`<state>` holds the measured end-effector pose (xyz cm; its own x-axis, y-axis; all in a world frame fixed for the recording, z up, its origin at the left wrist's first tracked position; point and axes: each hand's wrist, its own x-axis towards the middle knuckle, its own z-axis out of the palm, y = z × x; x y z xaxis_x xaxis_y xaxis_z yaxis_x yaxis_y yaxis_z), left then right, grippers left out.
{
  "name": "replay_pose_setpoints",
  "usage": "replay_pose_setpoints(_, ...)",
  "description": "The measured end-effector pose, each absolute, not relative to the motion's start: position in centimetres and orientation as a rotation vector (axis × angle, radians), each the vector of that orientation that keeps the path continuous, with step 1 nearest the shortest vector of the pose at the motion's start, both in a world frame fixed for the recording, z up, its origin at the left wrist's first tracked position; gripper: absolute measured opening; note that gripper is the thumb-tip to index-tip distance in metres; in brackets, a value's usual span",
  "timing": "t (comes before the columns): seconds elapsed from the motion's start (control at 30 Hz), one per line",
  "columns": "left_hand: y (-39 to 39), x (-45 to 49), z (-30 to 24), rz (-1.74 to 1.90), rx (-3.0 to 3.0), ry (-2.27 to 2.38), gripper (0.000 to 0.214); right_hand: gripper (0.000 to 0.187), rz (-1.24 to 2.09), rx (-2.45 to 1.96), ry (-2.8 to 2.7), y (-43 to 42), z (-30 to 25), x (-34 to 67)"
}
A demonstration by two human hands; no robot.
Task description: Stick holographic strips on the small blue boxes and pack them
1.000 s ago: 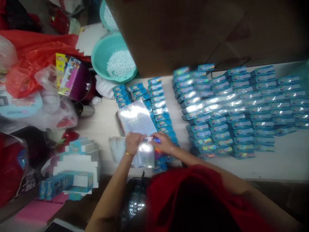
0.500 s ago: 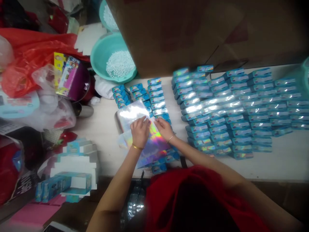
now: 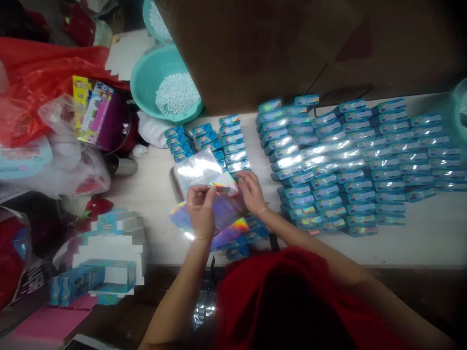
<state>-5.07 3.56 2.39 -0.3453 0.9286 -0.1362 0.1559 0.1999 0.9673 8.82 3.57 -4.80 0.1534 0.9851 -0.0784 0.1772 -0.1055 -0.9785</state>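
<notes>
Holographic bag low over front of table, pinched shut at upper left corner by left hand; right hand touching opposite corner, hold unclear; long axis crosswise between both.

Open bench lies along the lower right of the frame, below the packed rows of blue boxes, and in a bare patch just left of the foil sheets. A narrow lane runs between those rows and the smaller box column. The upper edge is walled by a cardboard carton and a teal basin; bags crowd the left.
</notes>
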Motion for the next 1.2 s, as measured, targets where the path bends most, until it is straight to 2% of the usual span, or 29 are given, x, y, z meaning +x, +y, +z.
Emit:
replay_pose_setpoints(0.1,4.8,-3.0,1.1,1.202,0.833,1.577,0.025,0.043,1.24,-1.392,-1.046,2.1,-2.5,10.2)
replay_pose_setpoints(0.23,5.2,-0.3,-1.0,1.113,0.816,1.53,0.026,0.031,1.241,-1.506,-0.876,1.6,-1.9,11.8)
replay_pose_setpoints(0.43,5.9,1.3,-3.9,0.967,1.419,1.748,0.012,0.028,1.076,-1.644,-1.103,4.7,-5.5,14.8)
replay_pose_setpoints(0.53,6.5,1.4,-5.3,0.818,1.676,1.899,0.011,0.025,1.022,-1.709,-1.269,6.0,-7.6,15.7)
replay_pose_setpoints(0.8,6.7,1.6,-7.8,0.663,1.754,2.01,0.009,0.022,0.871,-1.791,-1.533,6.5,-9.8,15.9)
replay_pose_setpoints(1.0,6.8,2.0,-7.9,0.606,1.71,2.073,0.01,0.022,0.939,-1.783,-1.468,6.5,-11.0,15.8)
replay_pose_setpoints(1.07,6.9,1.9,-7.7,0.63,1.688,2.1,0.019,0.018,0.992,-1.8,-1.341,6.0,-11.3,15.6)
replay_pose_setpoints(1.13,7.1,1.8,-7.7,0.655,1.686,2.102,0.03,0.026,0.976,-1.793,-1.252,5.4,-11.5,15.2)
replay_pose_setpoints(1.2,7.3,1.6,-7.7,0.659,1.702,2.095,0.032,0.032,0.956,-1.72,-1.272,4.7,-11.7,14.8)
